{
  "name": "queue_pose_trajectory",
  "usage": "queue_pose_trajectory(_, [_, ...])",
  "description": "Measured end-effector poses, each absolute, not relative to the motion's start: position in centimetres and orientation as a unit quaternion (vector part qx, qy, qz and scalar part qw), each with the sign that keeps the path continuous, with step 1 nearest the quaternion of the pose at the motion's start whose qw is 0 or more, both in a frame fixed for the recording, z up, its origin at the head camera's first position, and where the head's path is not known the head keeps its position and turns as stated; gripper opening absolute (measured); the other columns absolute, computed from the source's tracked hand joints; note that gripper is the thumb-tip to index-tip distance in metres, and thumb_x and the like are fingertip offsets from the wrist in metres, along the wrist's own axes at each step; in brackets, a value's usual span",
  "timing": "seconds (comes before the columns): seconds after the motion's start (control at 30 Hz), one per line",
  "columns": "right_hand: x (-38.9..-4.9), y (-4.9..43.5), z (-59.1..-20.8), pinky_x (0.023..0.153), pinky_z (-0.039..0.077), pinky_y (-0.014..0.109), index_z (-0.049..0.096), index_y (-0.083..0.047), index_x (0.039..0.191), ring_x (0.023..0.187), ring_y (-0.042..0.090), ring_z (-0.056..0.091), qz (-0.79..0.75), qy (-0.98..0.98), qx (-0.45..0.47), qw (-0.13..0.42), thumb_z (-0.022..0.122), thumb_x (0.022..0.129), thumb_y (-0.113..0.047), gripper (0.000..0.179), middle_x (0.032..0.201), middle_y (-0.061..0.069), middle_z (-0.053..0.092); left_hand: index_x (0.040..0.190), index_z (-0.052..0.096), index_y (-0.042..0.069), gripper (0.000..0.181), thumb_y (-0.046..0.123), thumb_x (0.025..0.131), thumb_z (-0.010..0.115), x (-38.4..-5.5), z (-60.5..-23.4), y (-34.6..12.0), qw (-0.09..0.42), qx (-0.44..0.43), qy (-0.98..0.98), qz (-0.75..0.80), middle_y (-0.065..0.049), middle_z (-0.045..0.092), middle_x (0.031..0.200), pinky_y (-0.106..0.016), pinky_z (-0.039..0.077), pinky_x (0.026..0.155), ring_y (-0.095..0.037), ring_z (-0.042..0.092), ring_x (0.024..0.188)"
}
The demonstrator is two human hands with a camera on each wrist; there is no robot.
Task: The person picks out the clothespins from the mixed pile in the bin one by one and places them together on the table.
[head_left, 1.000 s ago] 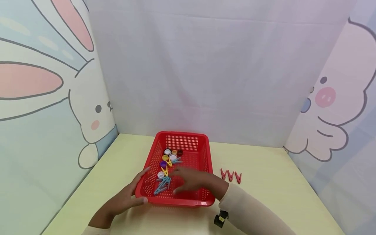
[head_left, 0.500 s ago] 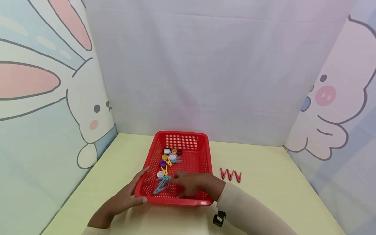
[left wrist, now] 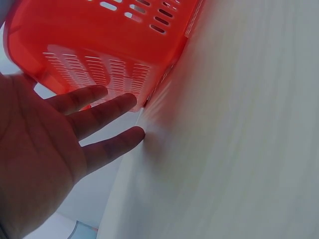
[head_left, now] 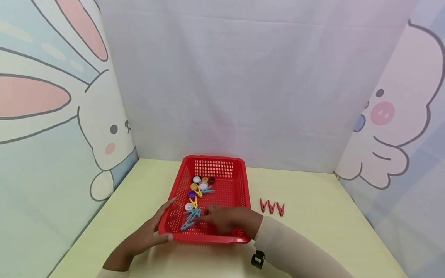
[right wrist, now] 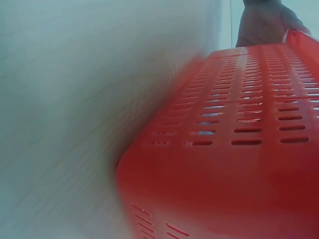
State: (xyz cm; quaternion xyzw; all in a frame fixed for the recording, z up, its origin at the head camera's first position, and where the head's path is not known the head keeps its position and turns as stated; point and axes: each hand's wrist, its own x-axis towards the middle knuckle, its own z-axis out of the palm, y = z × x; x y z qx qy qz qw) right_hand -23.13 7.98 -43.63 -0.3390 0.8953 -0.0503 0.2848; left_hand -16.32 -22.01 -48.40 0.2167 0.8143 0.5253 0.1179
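A red perforated basket (head_left: 222, 239) stands on the table. Inside along its left side lie several blue clothespins (head_left: 189, 222), yellow clothespins (head_left: 194, 202) and bottle caps, among them a purple cap (head_left: 192, 194) and a white cap (head_left: 189, 207). My right hand (head_left: 224, 220) reaches into the basket over the front rim, one finger extended to the blue clothespins near the front left; its thumb is hidden. At the basket's front left corner my left hand (head_left: 144, 235) rests against the rim, and the left wrist view shows its straight, spread fingers (left wrist: 107, 114).
Three red clothespins (head_left: 271, 207) lie in a row on the table right of the basket. A pale curtain (head_left: 236, 85) hangs behind, with cartoon-printed panels at both sides. A black strap piece (head_left: 258, 258) hangs under the right sleeve (head_left: 288, 247).
My right hand has shifted toward the front left of the basket, its finger now at the blue clothespins, which lie closer together. My left hand stays on the rim.
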Motion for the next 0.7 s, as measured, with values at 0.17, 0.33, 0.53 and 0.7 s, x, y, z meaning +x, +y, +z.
queue_pose_trajectory(0.17, [-23.28,8.08,-43.77,0.099,0.067,0.043,0.050,-0.048,0.159,0.134,0.016,0.047,-0.068,0.901,-0.321,0.284,0.092,0.082,-0.010,0.096,0.150,-0.008,0.048,0.175,0.008,0.026,0.115,0.038,0.090,0.084,-16.40,-48.51,-21.92,0.124,0.204,0.812,0.533,-0.027,0.032,0.172,-0.038,0.069,0.092,-0.046,0.051,0.145])
queue_pose_trajectory(0.33, [-23.33,8.14,-43.88,0.101,0.066,0.042,0.054,-0.040,0.158,0.132,0.014,0.049,-0.068,0.905,-0.321,0.273,0.091,0.082,-0.009,0.091,0.154,-0.009,0.049,0.175,0.008,0.024,0.115,0.038,0.090,0.084,-16.44,-48.74,-21.95,0.121,0.203,0.813,0.533,-0.028,0.033,0.171,-0.038,0.069,0.092,-0.046,0.052,0.144])
queue_pose_trajectory(0.53, [-23.26,8.29,-43.80,0.105,0.064,0.040,0.056,-0.035,0.158,0.133,0.012,0.050,-0.083,0.902,-0.329,0.267,0.088,0.089,-0.018,0.078,0.150,-0.009,0.052,0.175,0.007,0.026,0.116,0.039,0.089,0.084,-16.58,-48.88,-21.91,0.121,0.200,0.815,0.531,-0.027,0.033,0.172,-0.038,0.068,0.093,-0.047,0.051,0.145])
queue_pose_trajectory(0.7, [-23.02,8.47,-43.86,0.114,0.059,0.046,0.056,-0.032,0.159,0.141,0.016,0.050,-0.086,0.902,-0.334,0.260,0.082,0.096,-0.038,0.068,0.155,-0.008,0.051,0.175,0.007,0.025,0.116,0.039,0.089,0.084,-16.62,-48.93,-21.88,0.121,0.201,0.814,0.532,-0.027,0.033,0.171,-0.038,0.068,0.093,-0.047,0.051,0.145])
